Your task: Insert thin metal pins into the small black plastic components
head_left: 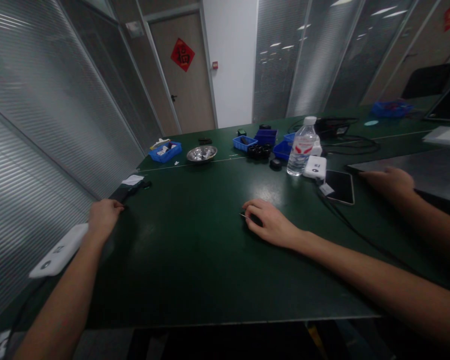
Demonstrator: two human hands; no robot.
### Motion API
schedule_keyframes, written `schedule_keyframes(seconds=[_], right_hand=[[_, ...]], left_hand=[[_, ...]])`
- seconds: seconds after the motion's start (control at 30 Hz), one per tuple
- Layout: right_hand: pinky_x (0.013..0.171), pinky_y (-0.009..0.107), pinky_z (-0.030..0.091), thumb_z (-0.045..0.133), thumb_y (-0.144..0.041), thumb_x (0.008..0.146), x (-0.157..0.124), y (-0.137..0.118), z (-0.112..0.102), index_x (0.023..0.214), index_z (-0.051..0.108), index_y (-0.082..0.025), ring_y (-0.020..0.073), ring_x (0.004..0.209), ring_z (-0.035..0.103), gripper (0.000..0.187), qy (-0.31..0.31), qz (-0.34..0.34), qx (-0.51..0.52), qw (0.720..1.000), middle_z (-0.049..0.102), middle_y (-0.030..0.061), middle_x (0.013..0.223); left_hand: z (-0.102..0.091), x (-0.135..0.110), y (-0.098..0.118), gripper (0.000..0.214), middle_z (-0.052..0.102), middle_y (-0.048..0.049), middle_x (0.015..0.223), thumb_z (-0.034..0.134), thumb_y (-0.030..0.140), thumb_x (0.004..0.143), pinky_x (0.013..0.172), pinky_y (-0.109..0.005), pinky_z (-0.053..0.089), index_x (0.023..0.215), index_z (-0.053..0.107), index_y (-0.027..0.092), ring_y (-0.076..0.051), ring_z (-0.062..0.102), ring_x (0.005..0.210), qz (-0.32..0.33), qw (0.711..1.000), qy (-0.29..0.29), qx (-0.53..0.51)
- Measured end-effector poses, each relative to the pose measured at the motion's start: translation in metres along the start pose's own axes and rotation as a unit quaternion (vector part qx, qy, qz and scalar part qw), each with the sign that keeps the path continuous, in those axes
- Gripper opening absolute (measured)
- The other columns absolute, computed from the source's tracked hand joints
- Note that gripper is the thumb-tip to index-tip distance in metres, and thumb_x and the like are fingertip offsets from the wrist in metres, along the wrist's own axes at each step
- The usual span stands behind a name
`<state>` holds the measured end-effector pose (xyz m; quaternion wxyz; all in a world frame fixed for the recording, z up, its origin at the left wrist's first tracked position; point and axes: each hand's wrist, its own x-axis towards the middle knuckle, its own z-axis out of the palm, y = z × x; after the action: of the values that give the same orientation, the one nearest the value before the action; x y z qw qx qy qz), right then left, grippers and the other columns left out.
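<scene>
My right hand (272,224) rests low over the green table, thumb and forefinger pinched on a thin metal pin (243,215) whose tip sticks out to the left. It could be a needle or a SIM eject pin; it is too small to tell. Over at the table's left edge, my left hand (104,218) has its fingers closed beside a flat black item (119,195). What those fingers hold, if anything, is hidden. A white power bank (60,252) lies under my left forearm.
Across the table stand a metal bowl (201,154), a blue basket (165,152), a smaller blue basket (245,143) and a water bottle (302,150). A white device (315,166) and a phone (339,187) lie to the right, near another person's hand (392,182) and a cable (350,225).
</scene>
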<state>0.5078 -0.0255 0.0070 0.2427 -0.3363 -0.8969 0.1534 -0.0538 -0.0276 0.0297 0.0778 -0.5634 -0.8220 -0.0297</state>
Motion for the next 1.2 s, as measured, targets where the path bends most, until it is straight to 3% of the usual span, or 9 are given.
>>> schedule_keyframes(seconds=[0.6, 0.7, 0.77, 0.87, 1.0, 1.07, 1.13, 1.2], right_hand=[[0.099, 0.049, 0.049, 0.058, -0.024, 0.094, 0.000, -0.003, -0.001, 0.096, 0.062, -0.021, 0.0271, 0.115, 0.058, 0.006, 0.001, -0.004, -0.005, 1.000, 0.062, 0.0096, 0.125], [0.098, 0.049, 0.050, 0.059, -0.026, 0.094, 0.000, -0.003, -0.001, 0.097, 0.063, -0.021, 0.0275, 0.113, 0.059, 0.007, 0.005, 0.000, -0.001, 1.000, 0.063, 0.0098, 0.124], [0.098, 0.050, 0.050, 0.059, -0.025, 0.093, 0.000, -0.004, -0.002, 0.097, 0.064, -0.021, 0.0277, 0.112, 0.059, 0.007, 0.009, 0.006, 0.004, 1.000, 0.063, 0.0099, 0.123], [0.096, 0.048, 0.050, 0.058, -0.024, 0.093, 0.000, -0.005, -0.003, 0.098, 0.064, -0.022, 0.0275, 0.111, 0.059, 0.008, 0.012, 0.011, 0.007, 1.000, 0.063, 0.0100, 0.123], [0.088, 0.041, 0.051, 0.055, -0.026, 0.097, 0.000, -0.008, -0.004, 0.105, 0.066, -0.021, 0.0247, 0.102, 0.062, 0.014, 0.000, -0.021, -0.005, 1.000, 0.065, 0.0091, 0.113], [0.082, 0.037, 0.050, 0.053, -0.027, 0.099, 0.000, -0.009, -0.002, 0.109, 0.068, -0.021, 0.0221, 0.093, 0.063, 0.019, -0.016, -0.045, -0.023, 0.999, 0.066, 0.0076, 0.105], [0.076, 0.033, 0.048, 0.052, -0.029, 0.101, -0.001, -0.009, 0.000, 0.112, 0.069, -0.021, 0.0196, 0.086, 0.062, 0.022, -0.034, -0.059, -0.037, 0.997, 0.066, 0.0064, 0.100], [0.072, 0.031, 0.046, 0.051, -0.030, 0.102, -0.002, -0.008, 0.002, 0.113, 0.069, -0.020, 0.0179, 0.082, 0.062, 0.023, -0.047, -0.064, -0.041, 0.996, 0.065, 0.0060, 0.098]], left_hand=[[-0.002, -0.005, 0.007, 0.032, 0.075, -0.0156, 0.100, 0.054, 0.029, 0.090, 0.084, -0.036, 0.047, 0.101, 0.076, 0.008, -0.032, 0.067, 0.097, 0.023, 1.000, 0.008, -0.005], [0.000, -0.005, 0.018, 0.032, 0.076, -0.0121, 0.105, 0.054, 0.032, 0.092, 0.087, -0.036, 0.048, 0.104, 0.077, 0.013, -0.030, 0.068, 0.099, 0.041, 0.999, 0.003, -0.025], [0.000, -0.009, 0.038, 0.031, 0.075, -0.0087, 0.109, 0.055, 0.035, 0.093, 0.089, -0.034, 0.050, 0.105, 0.077, 0.017, -0.027, 0.068, 0.101, 0.080, 0.995, -0.010, -0.059], [-0.007, -0.032, 0.095, 0.029, 0.072, -0.0085, 0.113, 0.056, 0.038, 0.094, 0.088, -0.034, 0.052, 0.107, 0.075, 0.020, -0.026, 0.067, 0.102, 0.202, 0.965, -0.046, -0.163], [-0.021, -0.091, 0.189, 0.025, 0.067, -0.0083, 0.116, 0.055, 0.035, 0.098, 0.091, -0.038, 0.054, 0.113, 0.073, 0.026, -0.024, 0.064, 0.106, 0.397, 0.876, -0.104, -0.254], [-0.026, -0.120, 0.226, 0.026, 0.066, -0.0085, 0.120, 0.055, 0.030, 0.099, 0.095, -0.039, 0.053, 0.121, 0.070, 0.029, -0.023, 0.062, 0.110, 0.466, 0.834, -0.107, -0.277], [-0.025, -0.142, 0.249, 0.029, 0.065, -0.0095, 0.120, 0.053, 0.026, 0.100, 0.095, -0.038, 0.053, 0.125, 0.068, 0.028, -0.021, 0.062, 0.110, 0.495, 0.813, -0.087, -0.293], [-0.022, -0.153, 0.259, 0.031, 0.065, -0.0097, 0.120, 0.051, 0.021, 0.101, 0.095, -0.038, 0.054, 0.127, 0.067, 0.025, -0.021, 0.061, 0.110, 0.506, 0.802, -0.057, -0.311]])
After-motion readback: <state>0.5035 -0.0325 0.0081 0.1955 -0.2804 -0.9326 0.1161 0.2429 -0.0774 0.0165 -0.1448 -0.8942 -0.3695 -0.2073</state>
